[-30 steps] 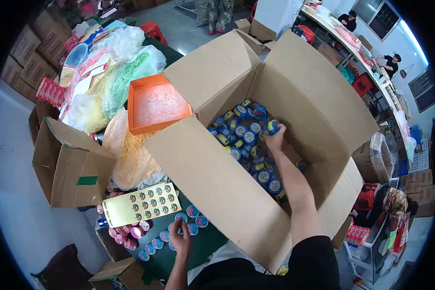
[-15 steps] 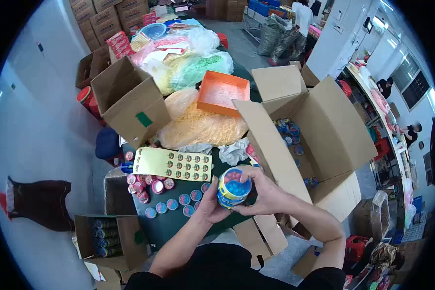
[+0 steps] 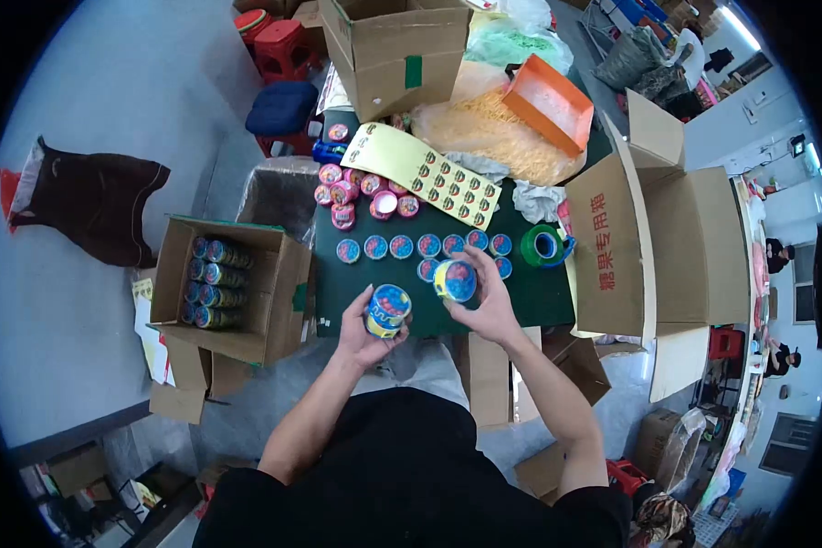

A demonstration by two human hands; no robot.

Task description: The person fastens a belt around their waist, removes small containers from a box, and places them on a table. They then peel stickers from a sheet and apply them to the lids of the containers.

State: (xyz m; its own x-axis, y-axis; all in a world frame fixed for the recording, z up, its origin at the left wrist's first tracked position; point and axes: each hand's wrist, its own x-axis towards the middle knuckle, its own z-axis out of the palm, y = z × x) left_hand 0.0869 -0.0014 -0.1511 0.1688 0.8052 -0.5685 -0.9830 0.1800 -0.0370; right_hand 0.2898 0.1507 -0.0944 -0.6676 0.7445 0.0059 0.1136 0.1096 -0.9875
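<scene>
My left hand [image 3: 354,340] is wrapped round a small round candy tub [image 3: 389,309] with a blue lid and a blue and yellow label. In my right hand [image 3: 493,309] a similar candy tub [image 3: 455,280] is tilted, gripped between thumb and fingers. The two tubs are apart, both over the front of the dark green table [image 3: 338,297]. Just beyond my hands, several round blue-topped tubs [image 3: 402,247] stand in a row. A roll of green tape [image 3: 543,245] lies to the right of my right hand.
Left of the table, an open carton [image 3: 265,310] holds stacked tubs. A large open carton [image 3: 603,256] stands at the right. A sticker sheet [image 3: 429,173] lies behind the row beside several pink tubs [image 3: 342,192]. Farther back are an orange tray [image 3: 550,105] and a bag of yellow shreds [image 3: 479,128].
My hands have moved apart; before, they were together round the tubs, and now each holds one. The view has swung toward the left carton, and the green tape roll has come into sight.
</scene>
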